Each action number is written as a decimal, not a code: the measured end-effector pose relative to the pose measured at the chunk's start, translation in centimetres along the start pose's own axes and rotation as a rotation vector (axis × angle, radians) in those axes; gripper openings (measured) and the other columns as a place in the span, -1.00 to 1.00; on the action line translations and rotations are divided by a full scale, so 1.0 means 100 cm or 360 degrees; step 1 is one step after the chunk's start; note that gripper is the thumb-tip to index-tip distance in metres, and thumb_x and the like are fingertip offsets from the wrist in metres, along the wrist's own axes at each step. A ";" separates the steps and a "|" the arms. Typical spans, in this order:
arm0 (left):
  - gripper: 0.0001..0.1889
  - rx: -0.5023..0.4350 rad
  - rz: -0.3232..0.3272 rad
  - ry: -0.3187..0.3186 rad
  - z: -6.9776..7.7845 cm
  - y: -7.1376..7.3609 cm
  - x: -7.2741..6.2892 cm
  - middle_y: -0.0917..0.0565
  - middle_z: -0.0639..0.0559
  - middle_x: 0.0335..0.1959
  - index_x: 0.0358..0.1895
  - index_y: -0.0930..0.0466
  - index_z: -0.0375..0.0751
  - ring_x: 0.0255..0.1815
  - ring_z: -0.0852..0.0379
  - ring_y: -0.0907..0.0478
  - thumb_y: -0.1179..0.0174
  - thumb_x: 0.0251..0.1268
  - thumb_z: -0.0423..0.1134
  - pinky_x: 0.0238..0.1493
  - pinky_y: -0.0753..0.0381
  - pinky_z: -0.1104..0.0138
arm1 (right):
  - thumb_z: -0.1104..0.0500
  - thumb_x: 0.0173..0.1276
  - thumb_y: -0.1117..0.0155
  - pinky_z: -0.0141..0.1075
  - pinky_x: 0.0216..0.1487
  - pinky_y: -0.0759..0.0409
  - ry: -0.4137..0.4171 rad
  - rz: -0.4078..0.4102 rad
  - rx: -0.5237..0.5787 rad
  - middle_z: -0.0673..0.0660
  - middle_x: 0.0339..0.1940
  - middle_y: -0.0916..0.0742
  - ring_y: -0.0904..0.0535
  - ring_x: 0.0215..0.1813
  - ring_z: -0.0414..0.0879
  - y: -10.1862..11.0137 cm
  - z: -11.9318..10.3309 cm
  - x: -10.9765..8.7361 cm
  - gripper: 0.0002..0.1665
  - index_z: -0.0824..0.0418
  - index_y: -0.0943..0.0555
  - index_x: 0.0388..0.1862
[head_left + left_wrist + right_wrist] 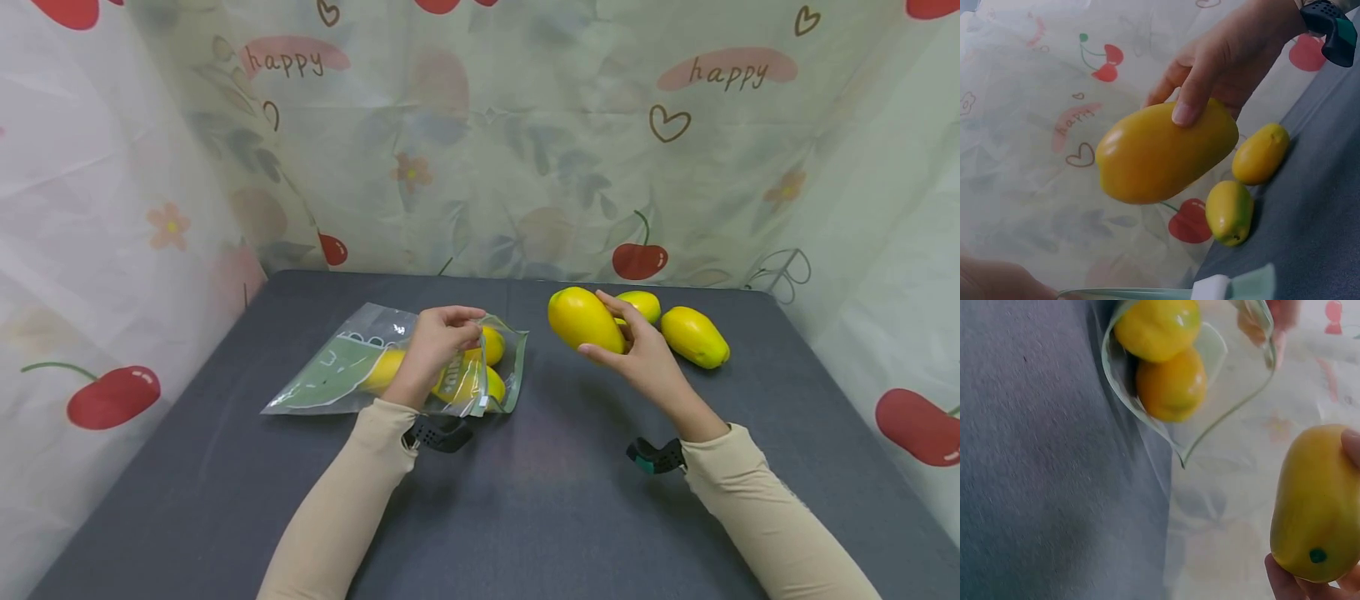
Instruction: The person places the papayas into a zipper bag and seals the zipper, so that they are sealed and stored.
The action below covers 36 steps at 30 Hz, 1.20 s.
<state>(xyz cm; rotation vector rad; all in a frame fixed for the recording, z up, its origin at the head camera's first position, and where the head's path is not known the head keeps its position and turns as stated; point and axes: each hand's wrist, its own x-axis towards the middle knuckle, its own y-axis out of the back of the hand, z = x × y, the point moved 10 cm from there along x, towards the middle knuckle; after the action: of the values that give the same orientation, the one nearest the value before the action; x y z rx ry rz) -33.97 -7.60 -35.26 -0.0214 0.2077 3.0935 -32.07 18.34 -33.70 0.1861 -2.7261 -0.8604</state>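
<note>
In the head view my left forearm rises from the lower left of the frame and my right from the lower right, both in beige sleeves (772,517), with a dark band (442,434) at each wrist. My left grip (442,346) bends over the clear-and-green bag (322,379), left of centre; my right grip (645,350) reaches up and leftward, right of centre.

The far edge of the dark counter (525,517) runs across the middle of the frame, in front of a printed curtain (487,175). A gap separates the bag's mouth, facing right, from the fruit I hold. In the right wrist view that mouth gapes at the top of the frame, two yellow fruits (1172,387) inside.

My left grip is narrow, pinching the bag's upper lip between thumb and fingers. My right grip is spread wide around a large yellow fruit (581,318), fingers above and thumb below, holding it raised off the counter. Just beyond my right grip, two loose yellow fruits (695,337) rest near the far edge.
</note>
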 end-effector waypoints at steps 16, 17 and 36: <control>-0.71 0.0018 0.0040 0.0031 0.000 -0.001 -0.001 -0.61 -0.10 -0.27 0.00 -0.68 -0.29 -0.32 0.07 -0.62 -0.19 0.20 -0.42 -0.08 -0.71 0.25 | -0.08 0.18 -0.43 0.00 0.12 -0.53 0.0086 -0.0254 -0.0102 0.13 0.43 -0.42 -0.50 0.19 0.09 -0.055 -0.004 -0.007 -0.05 0.05 -0.23 0.50; -0.71 0.0018 0.0041 0.0035 -0.001 -0.001 -0.001 -0.61 -0.10 -0.27 0.00 -0.68 -0.29 -0.32 0.07 -0.62 -0.19 0.20 -0.42 -0.08 -0.70 0.25 | -0.07 0.18 -0.43 0.01 0.13 -0.52 0.0091 -0.0274 -0.0119 0.13 0.43 -0.42 -0.50 0.20 0.09 -0.059 -0.004 -0.007 -0.05 0.05 -0.24 0.49; -0.72 0.0026 0.0007 0.0001 0.000 -0.004 0.001 -0.61 -0.11 -0.25 0.02 -0.67 -0.30 -0.29 0.08 -0.61 -0.17 0.25 -0.42 -0.08 -0.70 0.26 | -0.04 0.13 -0.48 -0.03 0.12 -0.55 0.0127 -0.0432 -0.0130 0.14 0.27 -0.52 -0.52 0.18 0.08 -0.088 -0.002 0.000 -0.18 0.09 -0.36 0.32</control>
<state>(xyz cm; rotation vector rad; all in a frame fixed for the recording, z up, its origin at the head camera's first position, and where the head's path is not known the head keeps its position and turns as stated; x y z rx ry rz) -34.10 -7.23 -35.29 -0.0209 0.2333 3.0959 -31.68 11.05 -38.70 0.5716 -2.6230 -1.0096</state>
